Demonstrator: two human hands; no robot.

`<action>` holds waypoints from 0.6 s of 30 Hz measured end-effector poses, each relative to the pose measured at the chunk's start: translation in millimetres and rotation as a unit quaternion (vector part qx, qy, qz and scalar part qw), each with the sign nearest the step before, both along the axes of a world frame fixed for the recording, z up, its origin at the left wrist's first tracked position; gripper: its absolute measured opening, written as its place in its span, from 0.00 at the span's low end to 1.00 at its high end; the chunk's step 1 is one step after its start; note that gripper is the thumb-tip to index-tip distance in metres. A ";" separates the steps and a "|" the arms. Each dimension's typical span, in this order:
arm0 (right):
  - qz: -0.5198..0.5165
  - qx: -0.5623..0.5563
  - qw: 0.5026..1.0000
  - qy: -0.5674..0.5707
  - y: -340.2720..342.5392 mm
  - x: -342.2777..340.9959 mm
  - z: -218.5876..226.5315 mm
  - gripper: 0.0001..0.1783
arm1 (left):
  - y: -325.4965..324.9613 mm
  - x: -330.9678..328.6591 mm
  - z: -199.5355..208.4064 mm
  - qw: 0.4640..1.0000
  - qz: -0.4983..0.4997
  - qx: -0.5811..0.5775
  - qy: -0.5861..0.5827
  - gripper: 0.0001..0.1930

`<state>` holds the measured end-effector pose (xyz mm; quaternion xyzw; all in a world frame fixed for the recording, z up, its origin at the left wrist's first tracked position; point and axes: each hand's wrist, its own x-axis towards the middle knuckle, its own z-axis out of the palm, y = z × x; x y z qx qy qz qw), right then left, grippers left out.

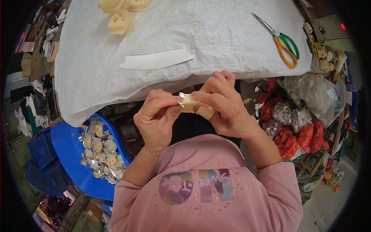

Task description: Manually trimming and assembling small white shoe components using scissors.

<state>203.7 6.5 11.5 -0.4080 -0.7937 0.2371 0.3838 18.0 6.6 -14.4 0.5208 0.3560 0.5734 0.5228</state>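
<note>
Above my lap, just off the near edge of the white-covered table, I hold a small cream curved piece (188,99) with a shiny silver bit at its upper end. My left hand (156,118) pinches its left end between thumb and fingertips. Around its right side the fingers of my right hand (226,106) are closed, hiding part of it. What kind of piece it is I cannot tell. On the white woven cover (216,34) beyond my hands lies a flat off-white strip (156,60). Scissors (284,44) with green and orange handles rest farther right, blades partly apart.
Several cream moulded pieces (120,22) sit at the table's far left. To my left, a blue tub (71,147) contains several small cream-and-silver pieces (100,150), with dark blue crates (42,147) beside it. Red plastic bags (307,137) and clear plastic (320,96) lie to my right.
</note>
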 end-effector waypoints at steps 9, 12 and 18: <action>0.009 -0.033 0.999 0.011 -2.3 2.4 3.8 0.19 | 8.4 1.7 25.9 0.970 0.020 0.120 0.210 0.05; 0.016 -0.036 0.999 -0.006 -1.7 1.8 4.9 0.18 | 10.9 1.7 29.9 0.942 0.019 0.182 0.283 0.04; 0.029 -0.044 0.998 -0.042 -1.0 2.9 11.9 0.18 | 15.6 1.5 22.8 0.910 0.024 0.279 0.305 0.04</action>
